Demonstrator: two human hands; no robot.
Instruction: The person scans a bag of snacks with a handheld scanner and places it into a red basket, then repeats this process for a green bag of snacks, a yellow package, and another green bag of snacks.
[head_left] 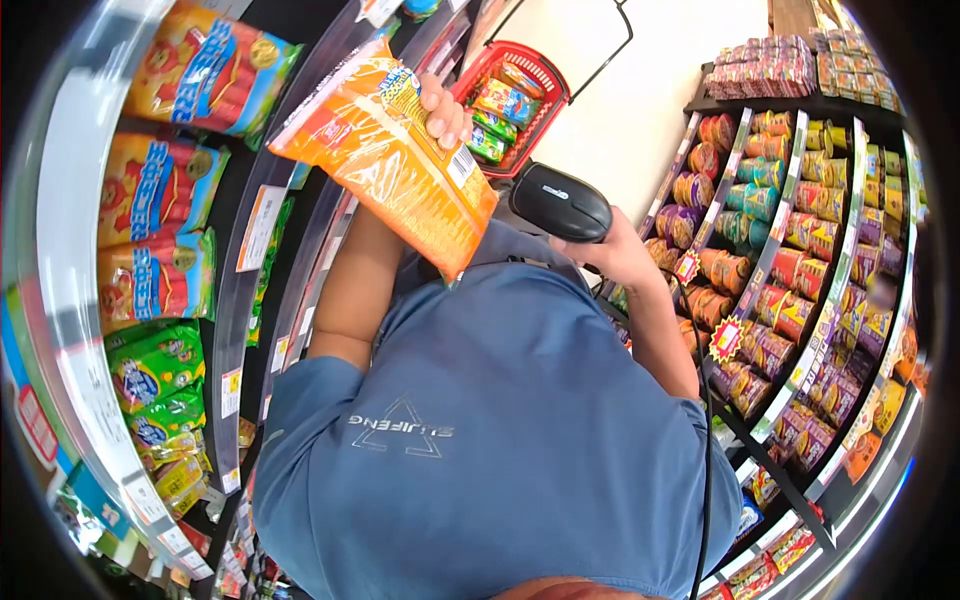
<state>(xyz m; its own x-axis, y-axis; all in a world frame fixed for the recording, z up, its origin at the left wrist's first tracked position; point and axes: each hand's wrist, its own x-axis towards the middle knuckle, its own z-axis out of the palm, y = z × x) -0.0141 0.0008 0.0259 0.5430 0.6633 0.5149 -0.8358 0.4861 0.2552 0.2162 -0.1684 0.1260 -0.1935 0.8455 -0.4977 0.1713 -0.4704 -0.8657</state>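
My left hand (446,112) grips an orange packet (385,150) by its edge, fingers wrapped over it, with a barcode label near the fingertips. The packet is tilted in front of the left shelves. A black handheld scanner (560,203) is in my right hand (618,255), its head pointing up and left toward the packet. The two hands are apart. Just beyond them is a red basket (548,75) holding several colourful packets (506,102).
Shelves on the left carry red-orange packets (155,185) and green packets (160,385). Racks of cup-shaped packages (800,275) stand on the right, with stacked packs (762,68) on top. A black cable (708,470) hangs down beside my blue shirt (500,430).
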